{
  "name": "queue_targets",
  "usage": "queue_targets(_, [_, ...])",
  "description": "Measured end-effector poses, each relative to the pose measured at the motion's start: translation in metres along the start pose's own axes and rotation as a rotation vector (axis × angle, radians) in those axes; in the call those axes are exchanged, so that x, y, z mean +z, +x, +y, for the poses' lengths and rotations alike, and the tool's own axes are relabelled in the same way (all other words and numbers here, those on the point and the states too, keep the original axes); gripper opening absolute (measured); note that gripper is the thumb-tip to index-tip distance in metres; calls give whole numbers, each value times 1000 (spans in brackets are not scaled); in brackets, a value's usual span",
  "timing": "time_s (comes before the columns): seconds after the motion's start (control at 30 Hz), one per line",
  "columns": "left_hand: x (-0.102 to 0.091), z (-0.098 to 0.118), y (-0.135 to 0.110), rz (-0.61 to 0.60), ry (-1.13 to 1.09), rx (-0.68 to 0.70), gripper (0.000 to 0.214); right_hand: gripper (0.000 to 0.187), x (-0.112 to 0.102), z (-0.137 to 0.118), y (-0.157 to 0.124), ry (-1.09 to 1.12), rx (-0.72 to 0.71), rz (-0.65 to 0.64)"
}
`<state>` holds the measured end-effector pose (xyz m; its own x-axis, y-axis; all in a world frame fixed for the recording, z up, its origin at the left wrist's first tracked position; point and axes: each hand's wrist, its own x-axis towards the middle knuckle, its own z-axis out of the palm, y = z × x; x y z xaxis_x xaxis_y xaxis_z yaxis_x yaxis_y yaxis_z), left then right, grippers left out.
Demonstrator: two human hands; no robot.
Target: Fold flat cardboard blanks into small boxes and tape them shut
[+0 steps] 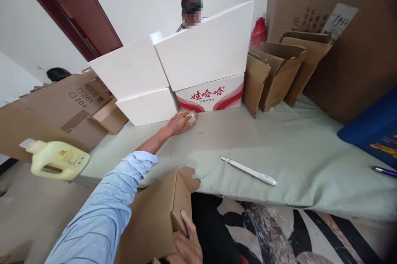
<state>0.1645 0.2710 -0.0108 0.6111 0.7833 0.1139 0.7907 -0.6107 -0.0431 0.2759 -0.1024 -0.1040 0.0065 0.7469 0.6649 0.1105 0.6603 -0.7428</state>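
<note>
My left hand (pixel 180 123), in a light blue striped sleeve, is stretched across the cloth-covered table. Its fingers are closed on a crumpled, pale see-through thing (pixel 191 118), whose kind I cannot make out. Just behind it are a white carton with red print (pixel 214 94) and a plain white box (pixel 149 106). Low in the view, my right hand (pixel 187 241) grips the side of a brown cardboard box (pixel 151 210) with a flap sticking up. That box is in front of the table edge, partly hidden by my left sleeve. A white slim knife-like tool (pixel 248 170) lies on the cloth.
White panels (pixel 207 46) stand on the white boxes, with a person (pixel 192 5) behind. Folded brown cartons (pixel 279 73) and a red bottle (pixel 259 32) are at the right. A yellow jug (pixel 60 159) stands left, a blue object (pixel 372 127) right. Clear plastic wrap (pixel 269 226) lies on the floor.
</note>
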Motion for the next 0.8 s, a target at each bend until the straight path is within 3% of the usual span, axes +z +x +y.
queue_targets(0.07, [-26, 2, -26, 34, -31, -13, 46, 18, -2, -7, 10, -22, -100, 5])
queue_targets(0.13, [-55, 7, -68, 100, -108, 25, 46, 16, -5, -14, 23, -43, -123, 13])
queue_targets(0.27, [-118, 31, -187, 266, -303, 119, 32, 21, -6, -22, 44, -38, -37, 25])
queue_targets(0.33, [-141, 51, -250, 322, -360, 42, 27, 20, -6, -22, 51, -34, -6, 8])
queue_targets(0.4, [-152, 73, -307, 358, -388, -27, 19, 24, -6, -23, 58, -29, 34, -13])
queue_targets(0.47, [-150, 94, -352, 385, -418, -62, 15, 31, -8, -24, 66, -20, 93, -26])
queue_targets(0.57, [-130, 119, -396, 369, -409, -66, 22, 40, -10, -27, 77, -14, 219, -48])
queue_targets(0.7, [-95, 133, -415, 330, -239, -122, 35, 49, -9, -25, 88, -13, 350, -81])
queue_targets(0.8, [-76, 128, -411, 295, -226, -214, 47, 46, -9, -20, 92, -37, 315, -158])
